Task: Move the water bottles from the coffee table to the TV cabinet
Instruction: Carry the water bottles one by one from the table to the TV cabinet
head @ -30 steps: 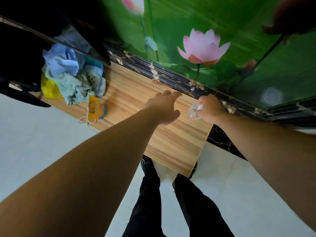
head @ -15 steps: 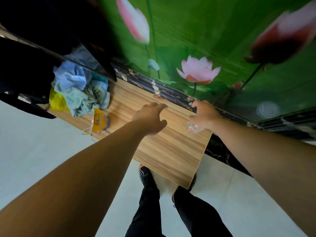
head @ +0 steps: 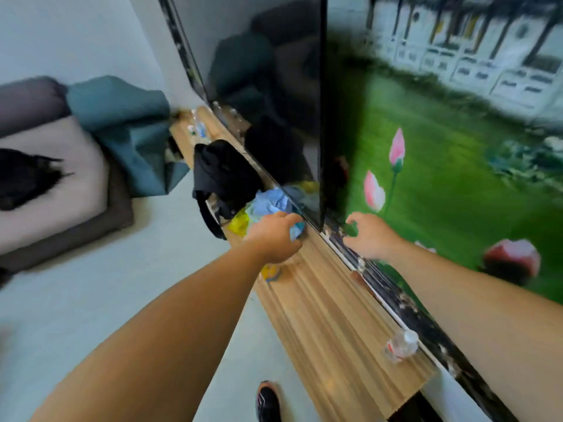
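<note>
- The bottle (head: 402, 345) sits on the cabinet (head: 329, 315), near its close end, just beside the back ledge.
- The right hand (head: 370, 236) hangs well apart at the bottle's 11 o'clock, fingers loosely curled and empty.
- The left hand (head: 274, 236) is at the right hand's 9 o'clock, fingers relaxed, at the clothes (head: 268, 202).
- A TV (head: 268, 86) stands at the clothes' 12 o'clock.

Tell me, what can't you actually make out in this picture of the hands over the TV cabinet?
- Head view, water bottle: blur hides its label and fill level.
- Head view, small items at the far end of the TV cabinet: too small and blurred to name.
- Head view, left hand: fingertips hidden behind it; contact with the cloths unclear.
- Head view, yellow item: mostly covered by the left forearm.
</note>
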`<control>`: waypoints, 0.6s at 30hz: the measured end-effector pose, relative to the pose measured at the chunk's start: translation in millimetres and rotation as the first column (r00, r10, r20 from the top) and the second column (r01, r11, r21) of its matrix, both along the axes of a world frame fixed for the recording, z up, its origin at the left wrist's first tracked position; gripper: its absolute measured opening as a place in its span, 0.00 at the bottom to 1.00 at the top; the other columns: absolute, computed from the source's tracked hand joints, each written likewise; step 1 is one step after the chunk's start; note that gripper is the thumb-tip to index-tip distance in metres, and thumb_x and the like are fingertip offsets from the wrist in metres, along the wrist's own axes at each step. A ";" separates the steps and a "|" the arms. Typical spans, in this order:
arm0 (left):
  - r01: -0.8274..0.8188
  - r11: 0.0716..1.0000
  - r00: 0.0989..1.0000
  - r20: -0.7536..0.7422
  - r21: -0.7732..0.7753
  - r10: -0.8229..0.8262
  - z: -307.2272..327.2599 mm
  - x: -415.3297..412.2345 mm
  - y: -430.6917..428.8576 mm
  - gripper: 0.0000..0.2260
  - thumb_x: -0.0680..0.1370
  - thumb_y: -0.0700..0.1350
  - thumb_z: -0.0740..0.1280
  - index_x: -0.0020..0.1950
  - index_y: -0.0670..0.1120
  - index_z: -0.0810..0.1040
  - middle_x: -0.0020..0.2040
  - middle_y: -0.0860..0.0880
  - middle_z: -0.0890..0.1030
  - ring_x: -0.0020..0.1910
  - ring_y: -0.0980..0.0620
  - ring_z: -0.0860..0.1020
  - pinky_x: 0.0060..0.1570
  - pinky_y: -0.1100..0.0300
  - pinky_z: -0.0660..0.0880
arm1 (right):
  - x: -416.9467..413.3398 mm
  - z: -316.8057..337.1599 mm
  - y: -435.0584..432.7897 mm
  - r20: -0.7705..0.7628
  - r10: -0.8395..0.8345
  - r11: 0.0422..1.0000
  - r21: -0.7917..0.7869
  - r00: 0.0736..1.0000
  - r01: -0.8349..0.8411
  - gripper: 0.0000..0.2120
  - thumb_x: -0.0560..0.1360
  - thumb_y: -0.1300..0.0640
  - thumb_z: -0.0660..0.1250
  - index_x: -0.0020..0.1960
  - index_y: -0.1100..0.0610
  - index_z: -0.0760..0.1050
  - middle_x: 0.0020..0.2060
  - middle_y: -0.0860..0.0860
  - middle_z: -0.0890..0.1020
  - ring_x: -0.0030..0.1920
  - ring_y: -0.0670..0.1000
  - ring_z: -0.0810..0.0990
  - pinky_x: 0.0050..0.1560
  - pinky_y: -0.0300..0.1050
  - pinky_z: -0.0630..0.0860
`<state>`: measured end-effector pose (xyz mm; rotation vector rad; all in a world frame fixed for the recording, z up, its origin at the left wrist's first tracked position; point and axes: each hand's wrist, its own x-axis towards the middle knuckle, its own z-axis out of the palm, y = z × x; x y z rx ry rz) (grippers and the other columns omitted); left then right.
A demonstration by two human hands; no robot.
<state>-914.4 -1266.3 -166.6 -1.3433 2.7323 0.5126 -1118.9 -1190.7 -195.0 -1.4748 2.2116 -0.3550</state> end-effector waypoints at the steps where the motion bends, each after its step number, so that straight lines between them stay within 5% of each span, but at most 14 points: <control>1: -0.042 0.999 0.999 0.010 -0.025 0.042 6.6 19.4 3.0 0.24 0.74 0.52 0.63 0.71 0.54 0.66 0.68 0.47 0.70 0.65 0.42 0.70 0.57 0.47 0.72 | 15.3 8.4 -4.0 0.000 0.038 0.999 -0.022 0.999 -0.038 0.18 0.72 0.52 0.68 0.60 0.56 0.74 0.52 0.59 0.80 0.49 0.58 0.78 0.46 0.46 0.72; 5: -0.242 0.969 0.970 0.025 -0.052 0.243 22.1 100.8 18.5 0.26 0.74 0.53 0.63 0.72 0.55 0.64 0.69 0.48 0.70 0.67 0.43 0.68 0.61 0.45 0.70 | 81.1 29.9 -15.1 -0.032 0.190 0.981 -0.031 0.981 -0.191 0.22 0.72 0.51 0.68 0.65 0.54 0.71 0.61 0.58 0.74 0.59 0.60 0.76 0.57 0.49 0.74; 8: -0.355 0.932 0.933 0.037 -0.067 0.358 24.5 164.1 41.8 0.25 0.75 0.54 0.62 0.72 0.57 0.63 0.70 0.49 0.69 0.68 0.44 0.67 0.62 0.45 0.70 | 135.9 32.2 -23.2 -0.028 0.301 0.952 -0.044 0.953 -0.302 0.22 0.73 0.52 0.68 0.66 0.55 0.70 0.66 0.57 0.72 0.60 0.58 0.75 0.52 0.47 0.71; 18: -0.707 0.704 0.704 0.028 -0.064 0.709 20.4 405.0 190.1 0.25 0.76 0.53 0.62 0.72 0.57 0.62 0.71 0.51 0.67 0.68 0.46 0.66 0.61 0.49 0.70 | 391.3 38.5 27.0 -0.027 0.659 0.752 0.001 0.751 -0.660 0.24 0.71 0.51 0.64 0.66 0.52 0.69 0.61 0.54 0.75 0.57 0.56 0.76 0.54 0.49 0.74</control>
